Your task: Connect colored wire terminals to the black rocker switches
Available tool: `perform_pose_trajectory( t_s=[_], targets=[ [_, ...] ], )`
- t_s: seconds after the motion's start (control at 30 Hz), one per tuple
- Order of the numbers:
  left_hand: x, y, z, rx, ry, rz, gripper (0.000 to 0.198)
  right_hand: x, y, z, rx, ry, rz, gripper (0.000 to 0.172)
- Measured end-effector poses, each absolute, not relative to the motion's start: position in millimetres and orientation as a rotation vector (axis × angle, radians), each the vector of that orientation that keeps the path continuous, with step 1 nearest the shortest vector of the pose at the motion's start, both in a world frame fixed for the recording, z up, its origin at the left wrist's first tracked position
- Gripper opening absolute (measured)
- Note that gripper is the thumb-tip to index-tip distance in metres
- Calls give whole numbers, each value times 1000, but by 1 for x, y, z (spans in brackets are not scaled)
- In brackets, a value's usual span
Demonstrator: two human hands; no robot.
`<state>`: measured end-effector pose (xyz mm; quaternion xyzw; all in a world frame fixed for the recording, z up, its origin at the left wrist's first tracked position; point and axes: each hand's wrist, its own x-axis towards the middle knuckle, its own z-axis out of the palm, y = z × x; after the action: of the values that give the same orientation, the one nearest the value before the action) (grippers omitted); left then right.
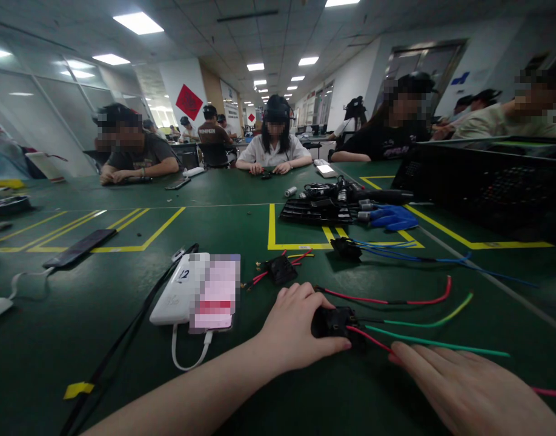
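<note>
Black, likely plastic, the wired block [335,322] lies, in the head view, toward the near edge of the tabletop [100,303]. The left hand [298,327] wraps its fingers around it; the right hand [469,387] pinches its red wire [371,338]. It should be light, rigid; grip the body, since wire joints may be fragile.

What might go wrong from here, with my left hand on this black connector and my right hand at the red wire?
The red wire could work loose if the right hand tugs while the left hand grips the black connector. Also, the left forearm lies close to the white charging cable, so it might snag it and shift the phone.
</note>
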<state>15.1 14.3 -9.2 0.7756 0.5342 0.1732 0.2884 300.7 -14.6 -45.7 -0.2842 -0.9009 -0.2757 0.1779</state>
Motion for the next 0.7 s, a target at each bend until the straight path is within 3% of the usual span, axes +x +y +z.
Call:
perform_pose_trajectory(
  t_s=[0.3,0.7],
  targets=[
    [15,14,-11,2082,1436,475,48,316,-18,-57,-878,-2474,-685,62],
    [16,13,-8,2069,1429,485,46,318,-27,-59,-789,-2530,-719,60]
  ],
)
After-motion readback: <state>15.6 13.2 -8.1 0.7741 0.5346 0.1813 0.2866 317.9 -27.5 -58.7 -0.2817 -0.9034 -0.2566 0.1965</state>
